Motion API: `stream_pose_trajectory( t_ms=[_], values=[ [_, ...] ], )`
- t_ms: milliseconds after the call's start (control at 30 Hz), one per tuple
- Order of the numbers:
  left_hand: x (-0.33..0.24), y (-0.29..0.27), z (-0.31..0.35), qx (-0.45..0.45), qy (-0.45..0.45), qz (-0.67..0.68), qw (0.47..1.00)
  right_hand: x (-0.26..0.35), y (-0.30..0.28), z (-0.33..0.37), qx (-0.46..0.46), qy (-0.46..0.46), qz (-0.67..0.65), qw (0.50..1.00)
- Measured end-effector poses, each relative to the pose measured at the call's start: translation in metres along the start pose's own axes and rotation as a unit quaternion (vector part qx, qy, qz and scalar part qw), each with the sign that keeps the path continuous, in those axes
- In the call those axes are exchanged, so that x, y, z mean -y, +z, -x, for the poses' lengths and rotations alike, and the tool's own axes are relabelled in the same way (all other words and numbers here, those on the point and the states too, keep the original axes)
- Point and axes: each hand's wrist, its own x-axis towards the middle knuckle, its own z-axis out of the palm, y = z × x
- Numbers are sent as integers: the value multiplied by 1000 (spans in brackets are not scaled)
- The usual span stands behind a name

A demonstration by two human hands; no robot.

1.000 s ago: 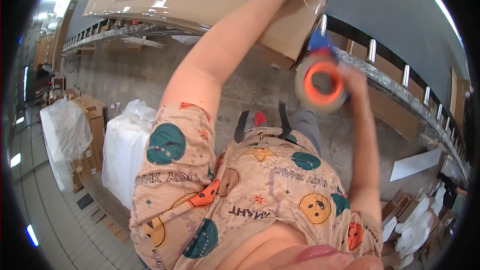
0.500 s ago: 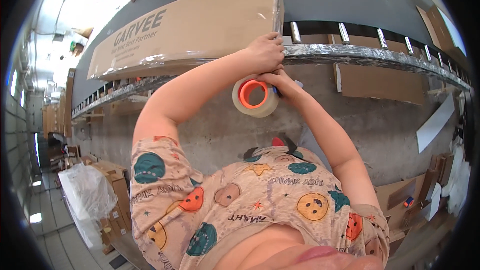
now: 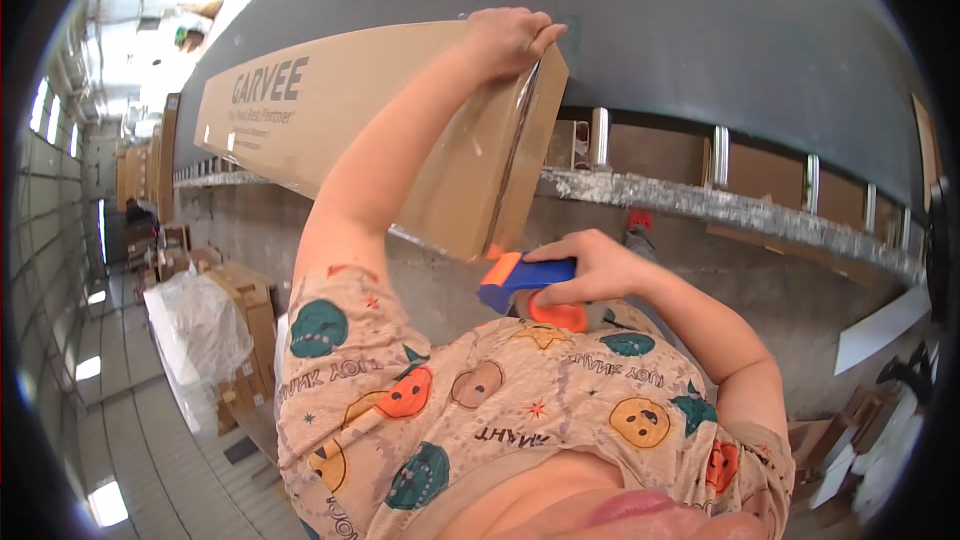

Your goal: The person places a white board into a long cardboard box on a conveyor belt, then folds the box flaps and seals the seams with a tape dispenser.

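Note:
A long brown cardboard box point(image 3: 400, 70) lies aslant across the conveyor, its near right end jutting over the rail toward me. My left hand point(image 3: 512, 40) is closed over the far top corner of that end, fingers curled at the edge. A shiny strip of clear tape runs down the end face. In my right hand point(image 3: 598, 265) is a blue and orange tape dispenser point(image 3: 545, 271), gripped just off the lower corner of the box. The orange core of its tape roll point(image 3: 557, 314) shows below my fingers.
The conveyor has a dark grey belt point(image 3: 700, 30), metal rollers point(image 3: 720, 155) and a scuffed steel rail point(image 3: 680, 198). Plastic-wrapped cartons point(image 3: 205, 340) stand at the left. A white panel point(image 3: 880, 330) leans at the right, above scrap cardboard.
The box has turned, its right end swinging toward me. My left hand has moved up to the far corner. My right hand has brought the dispenser down, turned, near the lower corner.

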Motion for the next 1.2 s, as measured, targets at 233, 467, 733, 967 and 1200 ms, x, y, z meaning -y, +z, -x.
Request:
stream_pose_trajectory(
  t_ms=[233,467,733,967,1200],
  values=[
    [6,43,76,-332,23,-38,942,-43,-218,-48,-13,93,-199,975],
    [-5,37,120,-257,-135,1,957,-34,-305,-197,-110,69,-393,910],
    [1,35,141,-237,-156,18,959,-41,-237,-224,257,-39,-149,954],
    [16,51,124,-290,-118,-24,949,-43,-176,-83,3,39,-261,964],
    [5,36,-3,-427,-60,9,902,-85,-171,-64,-249,-65,-375,890]
  ],
)
